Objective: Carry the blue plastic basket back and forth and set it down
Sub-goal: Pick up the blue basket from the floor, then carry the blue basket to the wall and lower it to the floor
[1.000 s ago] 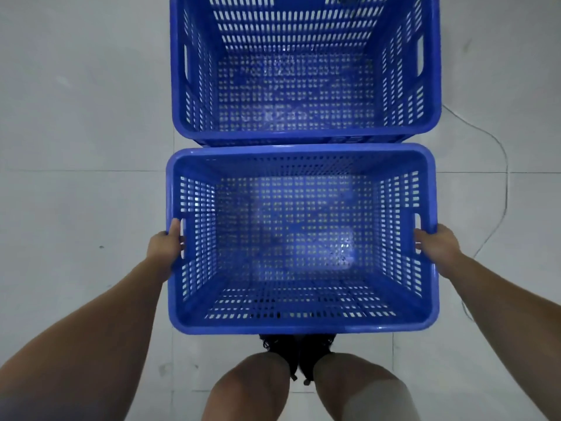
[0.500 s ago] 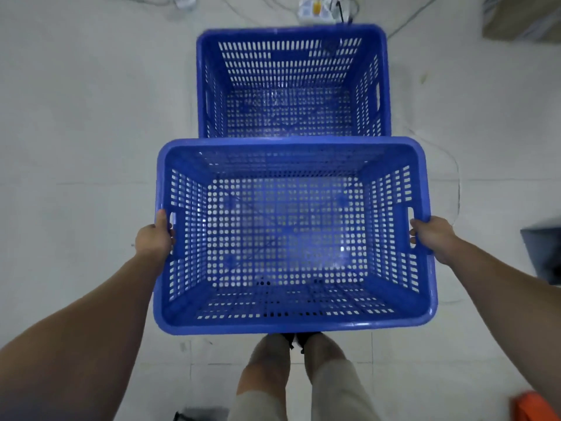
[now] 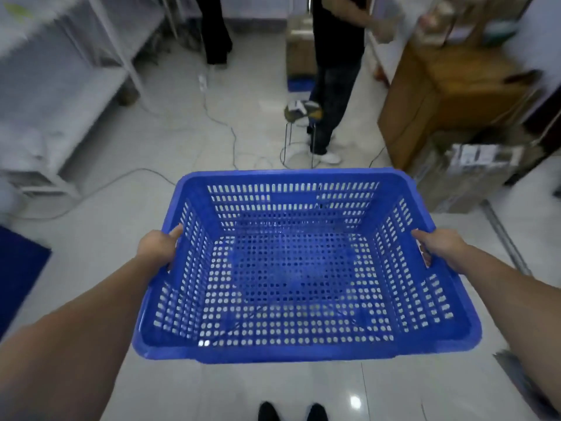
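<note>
1. Basket [image 3: 303,347] held off the floor [image 3: 212,387], between both hands.
2. Left hand [image 3: 158,249] clamped on left rim, thumb on top.
3. Right hand [image 3: 440,249] clamped on right rim, fingers through handle slot.
4. Beyond: cables [image 3: 212,117], boxes [image 3: 449,95].

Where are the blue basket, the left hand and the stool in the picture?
blue basket [image 3: 291,278], head view, on its perforated bottom.
left hand [image 3: 158,249], head view, on the back of the hand.
stool [image 3: 300,110], head view, on its seat.
</note>
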{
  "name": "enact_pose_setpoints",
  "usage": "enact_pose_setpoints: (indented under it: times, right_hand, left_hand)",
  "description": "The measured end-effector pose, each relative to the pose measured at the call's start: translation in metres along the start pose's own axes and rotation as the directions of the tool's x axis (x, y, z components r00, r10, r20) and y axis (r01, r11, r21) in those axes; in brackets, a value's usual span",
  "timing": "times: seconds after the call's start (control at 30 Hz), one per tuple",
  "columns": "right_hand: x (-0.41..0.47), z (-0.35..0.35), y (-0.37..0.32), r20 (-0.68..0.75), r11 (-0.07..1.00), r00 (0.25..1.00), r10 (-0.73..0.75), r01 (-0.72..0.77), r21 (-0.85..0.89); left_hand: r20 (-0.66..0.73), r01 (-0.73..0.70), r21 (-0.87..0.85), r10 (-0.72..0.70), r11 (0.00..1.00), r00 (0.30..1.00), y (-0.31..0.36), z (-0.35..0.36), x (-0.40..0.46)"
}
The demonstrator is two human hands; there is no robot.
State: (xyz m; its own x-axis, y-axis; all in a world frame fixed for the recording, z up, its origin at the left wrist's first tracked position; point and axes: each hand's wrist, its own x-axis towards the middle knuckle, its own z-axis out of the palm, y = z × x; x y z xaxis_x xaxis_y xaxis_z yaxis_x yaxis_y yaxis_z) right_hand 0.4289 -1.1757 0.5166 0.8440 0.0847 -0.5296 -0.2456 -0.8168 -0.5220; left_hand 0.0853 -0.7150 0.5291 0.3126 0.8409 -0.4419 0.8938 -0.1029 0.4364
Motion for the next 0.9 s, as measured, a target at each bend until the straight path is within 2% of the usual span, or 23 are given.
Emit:
enact_pose_setpoints:
  times: [0.1, 0.17, 0.23, 0.3, 0.4, 0.43, 0.5, 0.6, 0.67, 0.9]
  right_hand:
    - [-0.025, -0.060, -0.053, -0.043, 0.996, 0.995, -0.090, 0.091, 0.020]
    - [-0.049, -0.098, -0.088, -0.086, 0.988, 0.984, -0.156, 0.156, -0.003]
    - [-0.072, -0.133, -0.119, -0.136, 0.974, 0.964, -0.227, 0.228, -0.009]
    - [-0.092, -0.164, -0.145, -0.197, 0.957, 0.937, -0.289, 0.289, -0.026]
    - [-0.115, -0.203, -0.173, -0.255, 0.937, 0.903, -0.345, 0.347, -0.040]
    - [-0.120, -0.213, -0.179, -0.267, 0.929, 0.892, -0.365, 0.368, -0.040]
    - [-0.130, -0.228, -0.189, -0.282, 0.915, 0.874, -0.396, 0.401, -0.041]
    - [-0.136, -0.242, -0.197, -0.287, 0.904, 0.865, -0.412, 0.427, -0.012]
    - [-0.137, -0.246, -0.201, -0.275, 0.904, 0.868, -0.413, 0.429, -0.005]
    - [-0.120, -0.230, -0.224, -0.225, 0.909, 0.887, -0.404, 0.417, 0.009]
  left_hand:
    - [-0.056, -0.066, 0.055, 0.070, 0.996, 0.996, 0.048, -0.061, -0.024]
    - [-0.049, -0.063, 0.104, 0.069, 0.993, 0.996, 0.075, -0.100, -0.039]
    - [-0.059, -0.090, 0.145, 0.099, 0.985, 0.993, 0.099, -0.135, -0.053]
    - [-0.106, -0.170, 0.204, 0.194, 0.964, 0.975, 0.123, -0.169, -0.073]
    - [-0.192, -0.194, 0.194, 0.231, 0.962, 0.954, 0.149, -0.210, -0.097]
    - [-0.178, -0.205, 0.210, 0.243, 0.956, 0.953, 0.155, -0.220, -0.103]
    - [-0.225, -0.271, 0.205, 0.315, 0.940, 0.922, 0.163, -0.238, -0.108]
    - [-0.290, -0.294, 0.098, 0.310, 0.951, 0.906, 0.172, -0.254, -0.113]
    - [-0.306, -0.332, 0.091, 0.344, 0.939, 0.888, 0.176, -0.258, -0.112]
    - [-0.308, -0.266, 0.055, 0.269, 0.963, 0.913, 0.157, -0.258, -0.108]
